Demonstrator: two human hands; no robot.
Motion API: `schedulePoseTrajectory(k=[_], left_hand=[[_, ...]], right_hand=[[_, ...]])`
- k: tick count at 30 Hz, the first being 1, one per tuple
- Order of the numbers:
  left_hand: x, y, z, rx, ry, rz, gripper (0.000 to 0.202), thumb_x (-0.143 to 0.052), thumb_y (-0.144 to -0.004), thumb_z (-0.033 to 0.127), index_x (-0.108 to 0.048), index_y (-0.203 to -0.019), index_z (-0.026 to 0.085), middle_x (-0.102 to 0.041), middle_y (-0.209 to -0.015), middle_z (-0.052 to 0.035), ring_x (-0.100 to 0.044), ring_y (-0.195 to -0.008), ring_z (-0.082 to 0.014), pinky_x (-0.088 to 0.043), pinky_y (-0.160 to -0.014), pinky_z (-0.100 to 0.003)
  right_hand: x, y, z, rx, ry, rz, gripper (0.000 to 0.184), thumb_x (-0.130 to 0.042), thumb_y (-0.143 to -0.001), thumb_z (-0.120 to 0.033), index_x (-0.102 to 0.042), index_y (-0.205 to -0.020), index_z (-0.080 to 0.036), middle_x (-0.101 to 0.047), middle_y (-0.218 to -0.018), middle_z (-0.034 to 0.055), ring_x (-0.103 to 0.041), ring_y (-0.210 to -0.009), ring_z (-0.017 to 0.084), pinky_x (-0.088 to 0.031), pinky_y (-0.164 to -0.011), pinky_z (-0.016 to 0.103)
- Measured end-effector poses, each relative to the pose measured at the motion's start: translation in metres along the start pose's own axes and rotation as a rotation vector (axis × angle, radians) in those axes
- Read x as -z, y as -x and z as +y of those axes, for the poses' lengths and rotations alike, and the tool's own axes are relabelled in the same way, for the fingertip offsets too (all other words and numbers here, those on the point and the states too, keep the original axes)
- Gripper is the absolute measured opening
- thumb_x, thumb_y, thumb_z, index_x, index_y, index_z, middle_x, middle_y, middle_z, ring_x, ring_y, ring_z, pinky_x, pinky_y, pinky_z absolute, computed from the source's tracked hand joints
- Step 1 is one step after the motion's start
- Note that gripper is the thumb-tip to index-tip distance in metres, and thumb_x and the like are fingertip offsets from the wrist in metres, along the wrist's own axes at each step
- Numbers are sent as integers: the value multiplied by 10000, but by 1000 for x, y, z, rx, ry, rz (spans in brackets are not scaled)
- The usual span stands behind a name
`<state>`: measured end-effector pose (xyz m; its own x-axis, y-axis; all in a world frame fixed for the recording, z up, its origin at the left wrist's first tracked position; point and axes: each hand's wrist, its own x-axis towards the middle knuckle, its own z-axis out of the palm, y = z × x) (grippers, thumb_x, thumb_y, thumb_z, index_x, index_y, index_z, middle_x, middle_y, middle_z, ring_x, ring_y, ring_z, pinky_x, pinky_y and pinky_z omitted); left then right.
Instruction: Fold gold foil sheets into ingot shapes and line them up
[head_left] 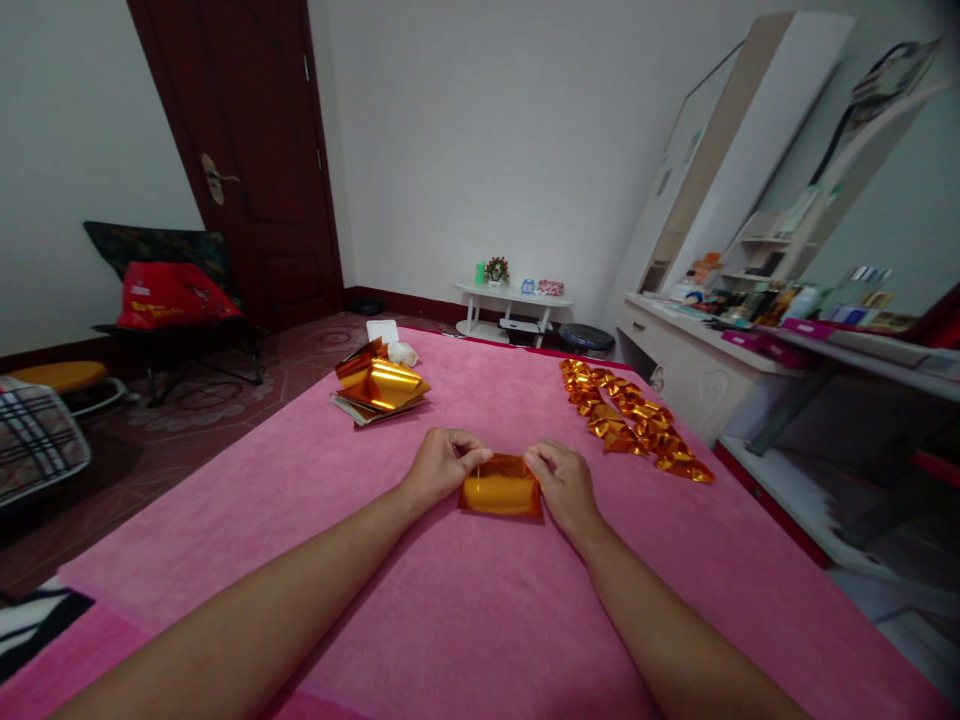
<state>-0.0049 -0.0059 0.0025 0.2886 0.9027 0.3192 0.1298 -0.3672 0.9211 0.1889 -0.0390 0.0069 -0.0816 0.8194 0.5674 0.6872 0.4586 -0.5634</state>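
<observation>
- Left hand point(444, 466) and right hand point(564, 487) each pinch a far corner of the gold sheet point(501, 493), centred over the pink cloth point(435, 610); some fingertips hidden.
- Red bag point(176, 295): yellow lettering, illegible.
- Bottles point(805, 302): labels too small to read.
- Gold stack point(384, 386) lies beyond the left hand; folded gold pieces point(606, 424) lie in rows at right.

Pale wall point(465, 140) beside dark-red door point(255, 110)

Left of the foil point(500, 492), the left hand point(444, 464) is bare; the left forearm point(285, 592), bare too, narrows to the wrist point(409, 499). Right of the foil, the right hand point(568, 486) and right forearm point(664, 620) are bare, likewise tapering.
</observation>
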Motion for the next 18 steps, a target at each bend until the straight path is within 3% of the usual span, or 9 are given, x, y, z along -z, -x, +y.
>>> schedulePoseTrajectory(k=[12, 18], left_hand=[[5, -6, -9, 175, 261, 138, 284, -793, -547, 354, -689, -626, 102, -593, -505, -8, -472, -442, -81, -343, -456, -201], [7, -5, -1, 158, 295, 114, 290, -797, -562, 363, -708, -666, 107, -631, -549, -30, -505, -466, -97, -375, -472, -212]], right_hand=[[0, 2, 1, -47, -199, 169, 241, -574, -819, -263, -580, -594, -178, -547, -605, -19, -508, -610, 136, -370, -594, 245], [1, -1, -1, -99, -290, 135, 161, -594, -798, -254, -606, -658, -175, -575, -661, -13, -540, -662, 146, -397, -615, 246]])
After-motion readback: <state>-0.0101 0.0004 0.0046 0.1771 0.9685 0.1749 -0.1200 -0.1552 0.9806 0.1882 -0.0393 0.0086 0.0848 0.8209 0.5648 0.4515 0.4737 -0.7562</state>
